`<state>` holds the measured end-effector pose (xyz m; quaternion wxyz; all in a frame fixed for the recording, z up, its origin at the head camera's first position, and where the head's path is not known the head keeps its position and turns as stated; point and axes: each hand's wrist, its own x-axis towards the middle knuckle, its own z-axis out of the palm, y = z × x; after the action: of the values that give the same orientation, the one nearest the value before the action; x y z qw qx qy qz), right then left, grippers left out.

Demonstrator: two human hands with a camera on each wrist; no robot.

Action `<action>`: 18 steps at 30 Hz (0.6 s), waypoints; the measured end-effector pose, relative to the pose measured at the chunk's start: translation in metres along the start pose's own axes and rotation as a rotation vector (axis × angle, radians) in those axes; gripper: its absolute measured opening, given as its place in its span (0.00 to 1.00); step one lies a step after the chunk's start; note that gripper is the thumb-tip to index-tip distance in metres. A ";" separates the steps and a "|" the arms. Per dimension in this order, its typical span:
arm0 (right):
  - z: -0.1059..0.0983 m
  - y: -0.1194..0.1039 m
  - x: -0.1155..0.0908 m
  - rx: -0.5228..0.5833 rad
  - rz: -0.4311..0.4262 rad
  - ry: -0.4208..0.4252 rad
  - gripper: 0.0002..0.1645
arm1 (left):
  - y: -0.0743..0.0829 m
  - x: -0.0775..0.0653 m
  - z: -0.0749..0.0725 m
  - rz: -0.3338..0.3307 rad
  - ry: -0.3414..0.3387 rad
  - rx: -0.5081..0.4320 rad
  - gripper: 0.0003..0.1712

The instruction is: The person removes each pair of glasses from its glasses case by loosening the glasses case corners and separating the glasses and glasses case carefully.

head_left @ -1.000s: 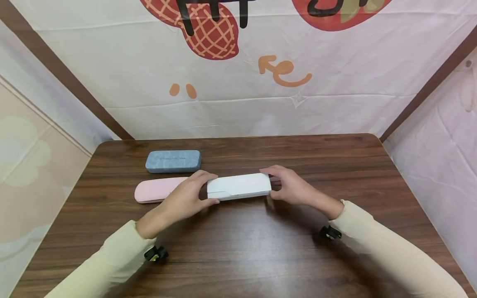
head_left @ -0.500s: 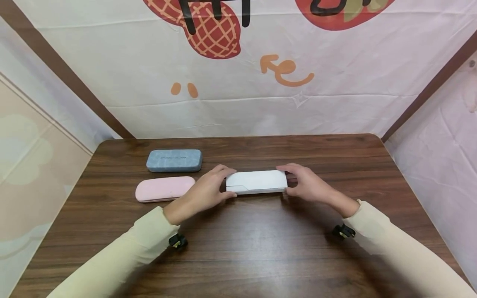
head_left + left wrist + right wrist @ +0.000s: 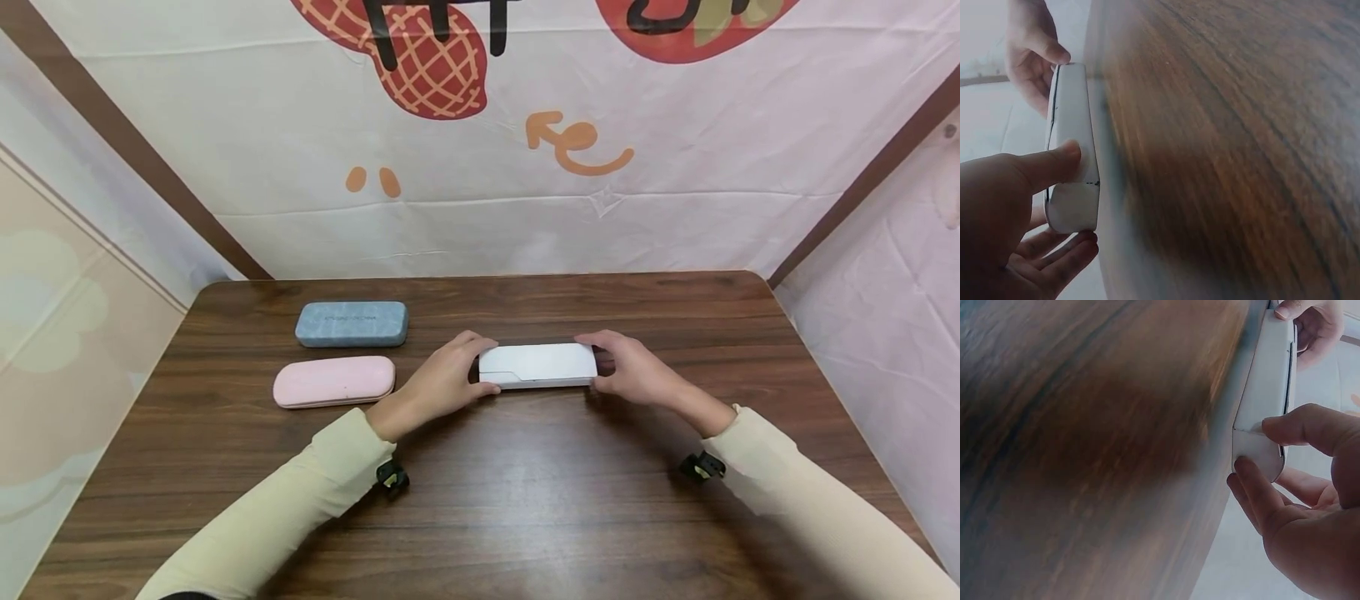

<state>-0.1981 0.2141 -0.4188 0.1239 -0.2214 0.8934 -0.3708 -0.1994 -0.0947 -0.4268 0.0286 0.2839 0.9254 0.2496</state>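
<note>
A white glasses case [image 3: 538, 364] lies lengthwise between both hands, low over the middle of the table, its lid closed with a stepped seam along the front. My left hand [image 3: 444, 373] grips its left end, thumb at the front and fingers behind. At the opposite end my right hand [image 3: 636, 371] holds it the same way. In the left wrist view the thumb presses the side of the case [image 3: 1074, 125]. From the right wrist, the thumb and fingertips [image 3: 1250, 467] show against the near end of the case [image 3: 1265, 381].
Left of the hands, a pink glasses case [image 3: 333, 381] lies on the brown wooden table [image 3: 517, 500]. Behind it sits a blue glasses case [image 3: 351, 323]. A white printed cloth [image 3: 480, 237] hangs behind the table's back edge.
Both hands have moved right with the white case, away from the pink case, which shows whole now. The white case has turned slightly, more parallel to the back edge.
</note>
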 end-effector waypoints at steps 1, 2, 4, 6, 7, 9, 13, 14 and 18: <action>0.000 0.002 0.000 -0.001 -0.002 0.002 0.37 | 0.000 0.001 0.002 -0.003 0.002 -0.002 0.37; 0.001 0.004 0.000 -0.004 -0.005 0.005 0.37 | 0.000 0.002 0.003 -0.008 0.002 -0.006 0.37; 0.002 0.007 0.000 0.000 -0.014 0.006 0.36 | 0.000 0.003 0.005 -0.012 0.002 -0.015 0.37; 0.003 0.010 0.000 -0.001 -0.025 0.007 0.36 | -0.001 0.003 0.007 -0.018 -0.003 -0.025 0.37; 0.003 0.011 0.000 -0.002 -0.026 0.006 0.36 | -0.001 0.004 0.008 -0.019 -0.006 -0.029 0.37; 0.005 0.012 0.000 -0.002 -0.028 0.000 0.35 | -0.001 0.003 0.009 -0.017 -0.010 -0.032 0.37; 0.007 0.013 -0.001 -0.007 -0.025 -0.006 0.35 | -0.003 0.003 0.012 -0.015 -0.010 -0.033 0.37; 0.007 0.013 -0.001 -0.008 -0.024 -0.005 0.35 | -0.003 0.003 0.012 -0.016 -0.010 -0.034 0.37; 0.006 0.012 -0.001 -0.020 -0.024 0.001 0.35 | -0.004 0.005 0.012 -0.014 -0.015 -0.038 0.37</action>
<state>-0.1985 0.2183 -0.4317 0.1170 -0.2330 0.8944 -0.3635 -0.2031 -0.0900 -0.4388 0.0426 0.2789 0.9221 0.2650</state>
